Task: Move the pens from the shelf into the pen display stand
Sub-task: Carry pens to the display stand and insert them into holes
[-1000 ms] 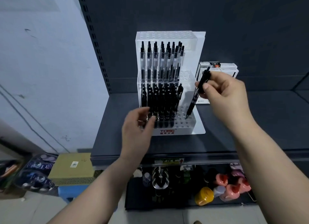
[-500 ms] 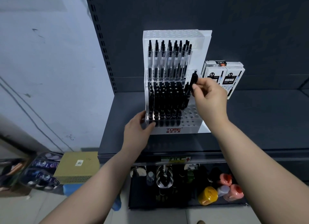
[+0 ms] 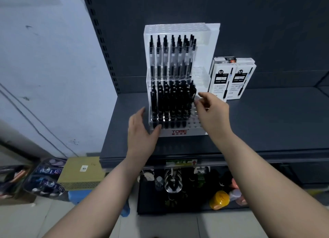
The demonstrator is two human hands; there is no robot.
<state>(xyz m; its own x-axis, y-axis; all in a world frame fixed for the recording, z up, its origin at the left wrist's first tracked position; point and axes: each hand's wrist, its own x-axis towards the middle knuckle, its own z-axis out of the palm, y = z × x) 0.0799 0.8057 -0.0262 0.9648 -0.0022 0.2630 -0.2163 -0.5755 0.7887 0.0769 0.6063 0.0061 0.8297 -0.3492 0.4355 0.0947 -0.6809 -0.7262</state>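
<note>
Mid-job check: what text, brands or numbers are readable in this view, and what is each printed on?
"TOME": red, on the front base of the pen display stand; the small characters beneath are blurred.
"0.5": on the left pen box.
"0.5": on the right pen box; the other print on both is too small.
Unreadable: the shelf-edge label and the sticker on the cardboard box.

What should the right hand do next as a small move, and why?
Probably move the right hand toward the pen boxes to fetch another pen: it is open and holds nothing, the pen display stand has empty holes on its right side, and the left hand rests on its front corner.
</note>
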